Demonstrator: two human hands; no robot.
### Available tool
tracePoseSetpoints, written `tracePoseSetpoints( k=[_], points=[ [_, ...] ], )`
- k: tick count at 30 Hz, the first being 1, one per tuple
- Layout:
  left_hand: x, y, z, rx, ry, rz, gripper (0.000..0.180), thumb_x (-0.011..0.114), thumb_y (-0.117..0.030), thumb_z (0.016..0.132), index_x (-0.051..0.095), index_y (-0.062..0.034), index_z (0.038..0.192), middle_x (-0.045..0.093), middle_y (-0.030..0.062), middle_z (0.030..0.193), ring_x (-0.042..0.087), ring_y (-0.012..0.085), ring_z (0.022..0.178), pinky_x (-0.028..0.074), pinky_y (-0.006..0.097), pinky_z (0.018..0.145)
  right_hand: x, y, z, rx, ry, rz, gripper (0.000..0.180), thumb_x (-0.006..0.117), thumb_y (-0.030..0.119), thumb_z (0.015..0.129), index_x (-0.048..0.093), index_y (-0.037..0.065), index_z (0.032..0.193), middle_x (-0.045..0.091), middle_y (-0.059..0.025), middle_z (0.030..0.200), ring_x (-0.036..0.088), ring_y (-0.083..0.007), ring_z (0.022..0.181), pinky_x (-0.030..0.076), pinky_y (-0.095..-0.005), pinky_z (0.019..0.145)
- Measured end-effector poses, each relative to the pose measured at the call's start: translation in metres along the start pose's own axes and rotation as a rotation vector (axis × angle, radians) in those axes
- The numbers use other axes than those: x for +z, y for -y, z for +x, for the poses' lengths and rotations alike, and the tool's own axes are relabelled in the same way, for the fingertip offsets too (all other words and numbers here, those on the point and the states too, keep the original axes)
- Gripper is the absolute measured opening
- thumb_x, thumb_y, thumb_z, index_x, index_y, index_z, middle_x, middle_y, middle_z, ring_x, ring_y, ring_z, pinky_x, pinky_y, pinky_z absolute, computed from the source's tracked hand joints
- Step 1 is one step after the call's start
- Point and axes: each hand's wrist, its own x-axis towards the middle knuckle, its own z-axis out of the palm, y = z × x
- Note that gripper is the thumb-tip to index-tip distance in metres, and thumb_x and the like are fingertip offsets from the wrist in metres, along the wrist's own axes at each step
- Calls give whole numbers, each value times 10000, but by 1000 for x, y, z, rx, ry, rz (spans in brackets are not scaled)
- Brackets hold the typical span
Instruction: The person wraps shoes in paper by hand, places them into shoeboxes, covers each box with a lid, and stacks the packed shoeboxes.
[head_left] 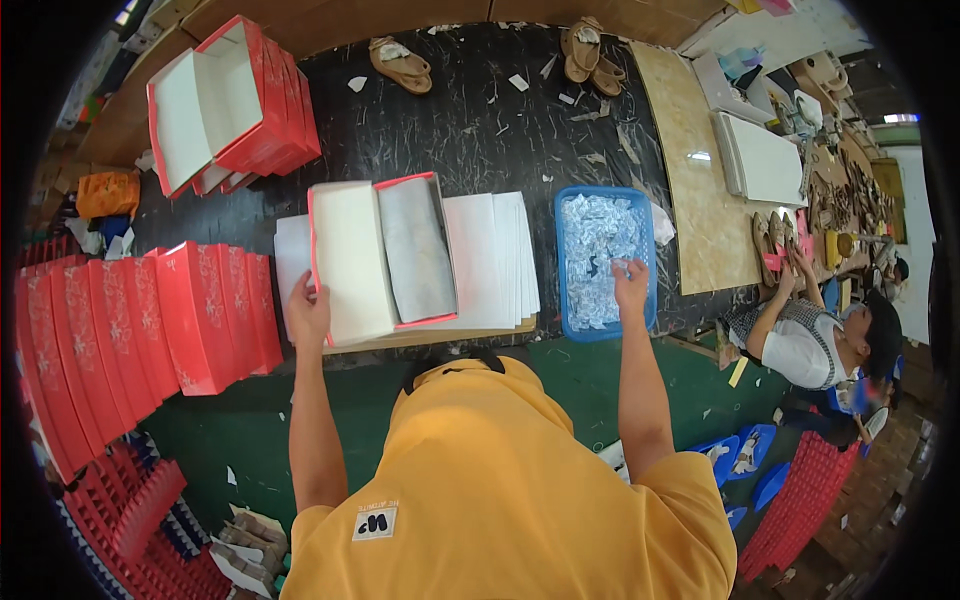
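1. Hands of wearer: 2, left hand (306,310) and right hand (630,282).
2. Open red shoe box (385,255) at centre: 1, w/ lid beside base.
3. Blue tray (566,262) of small white packets: 1; packets too many and too small to count.
4. Stack of white paper sheets (495,255) under the box: 1 stack; sheet no. cannot be told.
5. Red boxes standing in a row (215,315) at left: approx. 10, edges overlap.
6. Stack of open red boxes (235,100) at upper left: 1 stack, approx. 4.
7. Tan sandals (400,62) on far edge: 3.
8. Other person (820,345) seated at right: 1.
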Motion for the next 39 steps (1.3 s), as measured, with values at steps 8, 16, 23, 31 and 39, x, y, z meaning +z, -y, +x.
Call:
tracePoseSetpoints(
  k=[8,16,23,31,39],
  points=[
    [-33,-34,-12,-176,292,-396,559,680,-72,876,576,-17,1423,712,97,1102,680,180,961,539,320,846,-82,215,40,549,524,1256,358,572,100,1007,599,-7,1348,730,-134,1057,734,-207,876,566,-327,791],
    [75,-169,-71,31,388,332,1033,742,-294,779,193,-126,1639,46,221,1699,1,516,1543,94,782,1145,-15,364,31,610,1118,1094,659,534,428,1030,361,75,1558,487,-164,1486,519,-221,1316,552,-429,893],
    [157,-143,-85,279,91,779,1013,733,-248,749,243,-100,1623,110,234,1684,69,559,1518,116,835,1088,47,356,17,338,968,1008,532,442,329,1088,389,43,1533,588,-143,1368,579,-240,1229,459,-335,1031],
    [161,-126,-81,224,142,714,887,689,-258,810,313,-105,1598,158,217,1677,82,536,1522,66,855,1075,42,370,-2,620,898,1467,573,520,246,1073,329,48,1575,552,-136,1395,537,-192,1238,447,-318,1039],
    [147,-117,-81,319,67,659,881,671,-319,803,320,-262,1609,163,165,1687,72,557,1514,84,865,1057,60,373,62,406,861,1006,618,611,387,1025,471,30,1509,643,-82,1091,613,-116,888,525,-280,698]
  ],
)
